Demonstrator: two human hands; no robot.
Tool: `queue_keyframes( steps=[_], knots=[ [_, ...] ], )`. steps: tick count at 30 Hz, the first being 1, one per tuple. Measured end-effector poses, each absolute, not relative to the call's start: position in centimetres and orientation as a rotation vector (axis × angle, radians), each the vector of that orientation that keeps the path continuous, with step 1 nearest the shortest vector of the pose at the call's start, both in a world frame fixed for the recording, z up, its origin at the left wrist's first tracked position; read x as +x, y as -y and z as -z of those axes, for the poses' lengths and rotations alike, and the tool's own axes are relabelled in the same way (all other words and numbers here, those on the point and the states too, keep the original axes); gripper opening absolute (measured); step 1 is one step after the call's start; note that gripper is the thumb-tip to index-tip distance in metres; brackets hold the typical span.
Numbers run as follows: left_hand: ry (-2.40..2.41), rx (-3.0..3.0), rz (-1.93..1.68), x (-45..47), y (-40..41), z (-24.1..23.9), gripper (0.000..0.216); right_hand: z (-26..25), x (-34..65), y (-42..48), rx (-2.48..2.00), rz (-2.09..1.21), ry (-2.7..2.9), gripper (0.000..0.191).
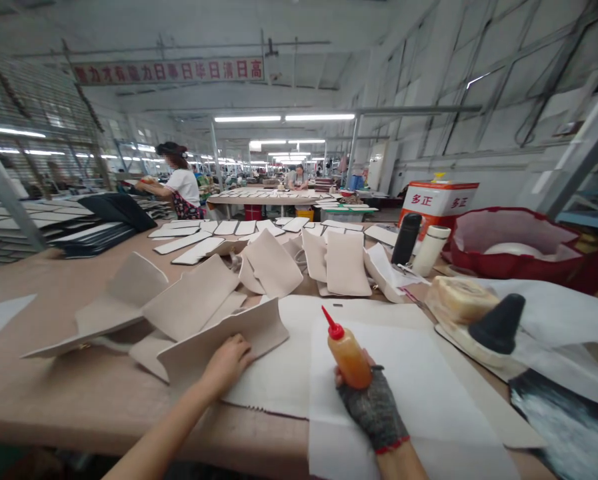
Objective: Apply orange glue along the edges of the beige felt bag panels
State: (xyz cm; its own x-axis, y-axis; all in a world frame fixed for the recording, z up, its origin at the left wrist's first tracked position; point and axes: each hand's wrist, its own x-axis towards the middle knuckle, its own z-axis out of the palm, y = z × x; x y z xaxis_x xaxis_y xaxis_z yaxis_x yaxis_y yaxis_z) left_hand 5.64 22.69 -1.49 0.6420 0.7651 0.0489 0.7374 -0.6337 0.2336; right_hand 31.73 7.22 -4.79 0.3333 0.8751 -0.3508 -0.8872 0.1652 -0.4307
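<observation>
My left hand (227,365) rests on a folded beige leather piece (219,345) at the near end of the workbench, fingers curled over its edge. My right hand (370,404), in a dark knitted fingerless glove with a red cuff, is closed round an orange glue bottle (349,356) with a red nozzle, held upright above a white paper sheet (419,393). Several more folded beige pieces (189,301) lie in a heap just beyond the left hand.
A black cone-shaped tool (499,325) and a tan block (463,299) sit at the right, with a black bottle (407,239), a white bottle (431,250) and a red basket (516,243) behind. Flat white pieces (199,250) cover the far bench. A person in a white shirt (183,190) works at back left.
</observation>
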Motion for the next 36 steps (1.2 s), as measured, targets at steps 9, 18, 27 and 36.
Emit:
queue_keyframes(
  steps=[9, 18, 27, 36],
  knots=[
    [-1.01, 2.641, -0.168, 4.6, -24.2, 0.5, 0.028, 4.5, 30.9, -6.9, -0.659, -1.221, -0.077, 0.019],
    [-1.283, 2.466, -0.125, 10.3, -21.3, 1.6, 0.02, 2.0, 29.4, -6.5, -0.997, -0.931, 0.29, 0.027],
    [-1.307, 2.283, -0.357, 11.1, -20.8, 3.8, 0.029, -0.1, 33.6, -6.1, -1.207, -0.655, 0.639, 0.035],
    [-1.354, 2.139, -0.427, 11.7, -21.8, 4.6, 0.025, 2.1, 32.4, -8.6, -1.606, -0.355, 0.765, 0.04]
  ],
)
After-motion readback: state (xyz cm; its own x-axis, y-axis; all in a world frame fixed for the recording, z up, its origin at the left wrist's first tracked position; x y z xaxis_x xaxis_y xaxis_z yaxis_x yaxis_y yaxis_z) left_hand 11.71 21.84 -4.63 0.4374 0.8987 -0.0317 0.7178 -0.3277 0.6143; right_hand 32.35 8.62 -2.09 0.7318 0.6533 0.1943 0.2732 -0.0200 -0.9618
